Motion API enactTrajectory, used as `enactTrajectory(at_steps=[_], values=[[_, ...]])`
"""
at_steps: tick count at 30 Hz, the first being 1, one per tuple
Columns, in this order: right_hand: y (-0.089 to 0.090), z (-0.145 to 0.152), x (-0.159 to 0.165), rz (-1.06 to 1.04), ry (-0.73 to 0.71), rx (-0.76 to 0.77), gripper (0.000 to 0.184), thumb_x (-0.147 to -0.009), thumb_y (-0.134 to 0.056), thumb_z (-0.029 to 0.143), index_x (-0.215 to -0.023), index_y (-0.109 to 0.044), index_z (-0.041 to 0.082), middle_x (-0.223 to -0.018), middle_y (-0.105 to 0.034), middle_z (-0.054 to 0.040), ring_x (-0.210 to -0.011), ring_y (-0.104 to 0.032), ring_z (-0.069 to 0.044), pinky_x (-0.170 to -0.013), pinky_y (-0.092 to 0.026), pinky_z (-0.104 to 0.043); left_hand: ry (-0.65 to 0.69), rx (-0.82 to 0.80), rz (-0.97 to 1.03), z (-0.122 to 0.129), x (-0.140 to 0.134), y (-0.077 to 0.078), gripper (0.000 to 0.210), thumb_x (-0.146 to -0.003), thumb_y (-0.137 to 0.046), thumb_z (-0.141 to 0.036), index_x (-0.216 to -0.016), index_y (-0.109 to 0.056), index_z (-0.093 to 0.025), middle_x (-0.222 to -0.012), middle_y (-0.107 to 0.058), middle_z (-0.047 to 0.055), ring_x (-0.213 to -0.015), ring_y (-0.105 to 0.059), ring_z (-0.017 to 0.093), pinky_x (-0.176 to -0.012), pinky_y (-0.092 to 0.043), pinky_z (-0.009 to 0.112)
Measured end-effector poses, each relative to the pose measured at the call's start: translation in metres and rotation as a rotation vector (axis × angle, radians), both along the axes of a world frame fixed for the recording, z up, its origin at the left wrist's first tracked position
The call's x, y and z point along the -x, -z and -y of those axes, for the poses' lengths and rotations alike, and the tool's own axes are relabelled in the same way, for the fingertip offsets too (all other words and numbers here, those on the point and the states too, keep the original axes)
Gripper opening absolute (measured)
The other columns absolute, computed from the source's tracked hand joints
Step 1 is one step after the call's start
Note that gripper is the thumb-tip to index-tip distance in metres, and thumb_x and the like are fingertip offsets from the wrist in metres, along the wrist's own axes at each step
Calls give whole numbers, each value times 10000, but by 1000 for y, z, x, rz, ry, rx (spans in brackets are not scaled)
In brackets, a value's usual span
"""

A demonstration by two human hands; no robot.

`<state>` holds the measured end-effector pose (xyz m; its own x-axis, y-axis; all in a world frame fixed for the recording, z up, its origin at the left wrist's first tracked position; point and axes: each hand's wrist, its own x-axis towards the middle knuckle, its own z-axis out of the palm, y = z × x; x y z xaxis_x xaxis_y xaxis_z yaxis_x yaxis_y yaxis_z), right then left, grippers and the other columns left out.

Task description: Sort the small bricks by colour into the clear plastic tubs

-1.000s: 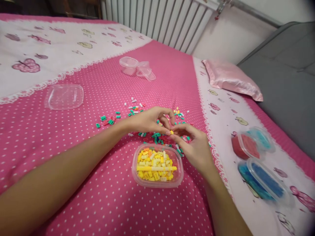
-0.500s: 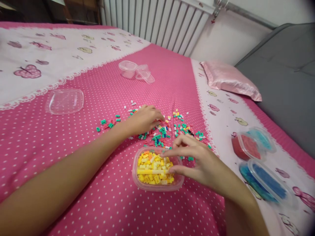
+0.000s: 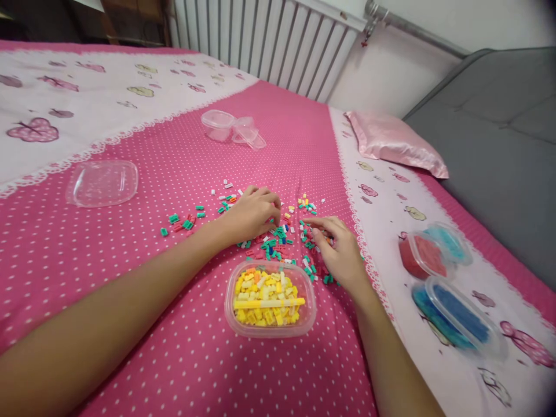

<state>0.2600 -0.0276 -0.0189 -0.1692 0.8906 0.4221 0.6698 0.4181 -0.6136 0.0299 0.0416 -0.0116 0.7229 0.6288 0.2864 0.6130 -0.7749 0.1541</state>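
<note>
Both hands rest on a scatter of small bricks [image 3: 278,234] in green, red, white and yellow, spread over the pink dotted bedspread [image 3: 143,255]. The left hand [image 3: 252,213] lies knuckles up at the left side of the pile, its fingers curled together with the tips pressed down among the pieces; whether a brick is pinched under them cannot be told. The right hand [image 3: 341,252] lies on the right side of the pile, fingers loosely bent and slightly apart, tips touching the bricks near an orange piece; a grip on any 1 brick is not visible. Just in front of the pile, between the 2 forearms, stands a clear tub [image 3: 269,326] filled with yellow bricks, a long yellow bar lying across the top.

Compared with 0.5 s earlier, the right hand has left its place over the tub's rim and moved forward onto the pile, while the left hand stays at nearly the same spot. 1.0 s earlier, both hands were raised together, pinching a yellow brick.

A clear lid [image 3: 102,183] lies well apart to the left; 2 clear cups [image 3: 232,127] lie farther back. A red tub [image 3: 423,255] and a blue tub [image 3: 458,315] sit to the right.
</note>
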Motion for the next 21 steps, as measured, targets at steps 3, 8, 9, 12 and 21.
enactTrajectory(at_steps=[3,8,9,12,21], values=[[0,1,2,22,-56,-8,325,-954,-465,165,-1153,-700,270,-1175,-682,-60,-1133,-585,-234,-1011,-424,-458,-10,23,-60,1,0,-2,89,-879,-680,-225,-870,-768,-229,-1091,-702,50,-1089,-550,250,-936,-302,392],[0,2,2,51,-82,35,351,-947,-449,129,-1148,-703,264,-1157,-685,-61,-1129,-578,-231,-1011,-420,-452,-27,21,-50,2,-2,0,103,-898,-656,-229,-852,-739,-189,-1042,-711,66,-1063,-553,248,-917,-304,391],[0,2,2,48,-82,30,334,-952,-456,144,-1146,-702,261,-1155,-683,-63,-1130,-579,-233,-1012,-420,-454,-25,17,-27,1,-2,0,104,-905,-643,-221,-859,-728,-181,-1018,-716,69,-1047,-559,243,-918,-306,390],[-2,2,1,7,-63,6,291,-967,-476,195,-1158,-687,257,-1154,-677,-67,-1121,-591,-235,-994,-435,-453,-64,15,91,0,-1,-4,85,-904,-628,-198,-895,-709,-174,-932,-730,65,-961,-591,222,-932,-321,397],[-2,0,0,-12,-57,19,250,-977,-509,271,-1164,-672,243,-1135,-679,-71,-1103,-609,-239,-968,-453,-446,433,666,383,22,9,-45,65,-815,-746,-239,-859,-764,-194,-825,-765,29,-765,-679,144,-727,-493,249]])
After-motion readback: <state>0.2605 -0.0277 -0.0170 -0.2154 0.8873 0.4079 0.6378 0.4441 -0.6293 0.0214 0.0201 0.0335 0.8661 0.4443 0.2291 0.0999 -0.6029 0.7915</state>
